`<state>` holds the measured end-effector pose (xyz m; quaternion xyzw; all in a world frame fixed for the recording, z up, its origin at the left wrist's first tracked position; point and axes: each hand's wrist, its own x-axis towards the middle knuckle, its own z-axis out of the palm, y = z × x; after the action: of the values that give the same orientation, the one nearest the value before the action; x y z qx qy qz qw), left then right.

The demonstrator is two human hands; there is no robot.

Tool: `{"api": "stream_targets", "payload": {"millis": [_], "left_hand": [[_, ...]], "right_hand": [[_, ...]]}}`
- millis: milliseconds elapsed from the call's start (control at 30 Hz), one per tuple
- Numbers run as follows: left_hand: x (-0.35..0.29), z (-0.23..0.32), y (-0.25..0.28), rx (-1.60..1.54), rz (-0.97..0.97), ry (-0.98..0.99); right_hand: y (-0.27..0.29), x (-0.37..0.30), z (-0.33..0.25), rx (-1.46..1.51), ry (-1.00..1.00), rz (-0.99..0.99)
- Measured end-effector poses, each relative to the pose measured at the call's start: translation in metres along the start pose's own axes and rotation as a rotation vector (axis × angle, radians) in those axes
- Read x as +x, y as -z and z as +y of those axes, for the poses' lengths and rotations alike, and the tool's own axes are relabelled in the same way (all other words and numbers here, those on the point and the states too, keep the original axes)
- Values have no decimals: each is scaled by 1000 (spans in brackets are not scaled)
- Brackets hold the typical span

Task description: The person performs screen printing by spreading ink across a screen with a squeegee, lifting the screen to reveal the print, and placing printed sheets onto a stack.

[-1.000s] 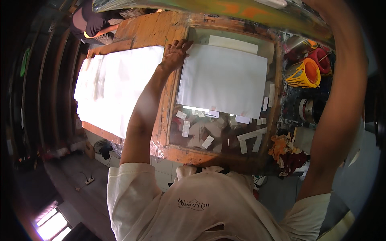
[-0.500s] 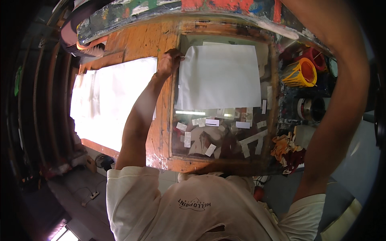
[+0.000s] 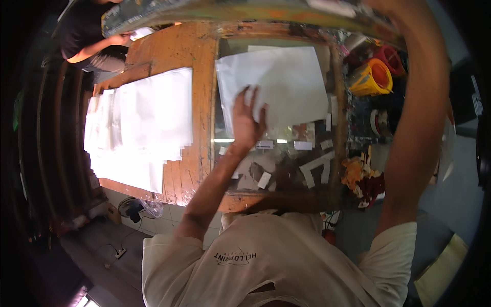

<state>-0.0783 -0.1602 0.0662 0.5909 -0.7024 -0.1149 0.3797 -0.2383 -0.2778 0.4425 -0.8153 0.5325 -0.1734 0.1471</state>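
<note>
A thin white sheet (image 3: 286, 77) lies slightly tilted on the glass panel (image 3: 245, 174) set into the wooden table. My left hand (image 3: 249, 118) is open, its fingers spread over the sheet's lower left part; whether it touches the sheet I cannot tell. My right arm reaches up the right side to a paint-smeared frame (image 3: 230, 20), raised along the far edge. The right hand (image 3: 386, 6) is cut off by the upper rim beside that frame, so its fingers are hidden.
Left on the wooden table (image 3: 202, 112) is a bright stack of white sheets (image 3: 153, 107). At the right stand a yellow paint pot (image 3: 364, 82), a red pot (image 3: 391, 59) and a crumpled stained rag (image 3: 364, 179). Another person (image 3: 89, 36) sits at the far left.
My left hand has left the sheet's left edge, moved right and toward me, and opened. The sheet has tilted slightly. The far frame appears lower, and the other person shows more.
</note>
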Motion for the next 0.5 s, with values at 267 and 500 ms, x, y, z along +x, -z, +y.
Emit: {"api": "stream_targets", "payload": {"millis": [267, 500], "left_hand": [[-50, -5, -18, 370, -497, -260], [-60, 20, -18, 323, -461, -227]], "right_hand": [[4, -4, 10, -230, 134, 78], [-10, 1, 30, -620, 404, 243]]}}
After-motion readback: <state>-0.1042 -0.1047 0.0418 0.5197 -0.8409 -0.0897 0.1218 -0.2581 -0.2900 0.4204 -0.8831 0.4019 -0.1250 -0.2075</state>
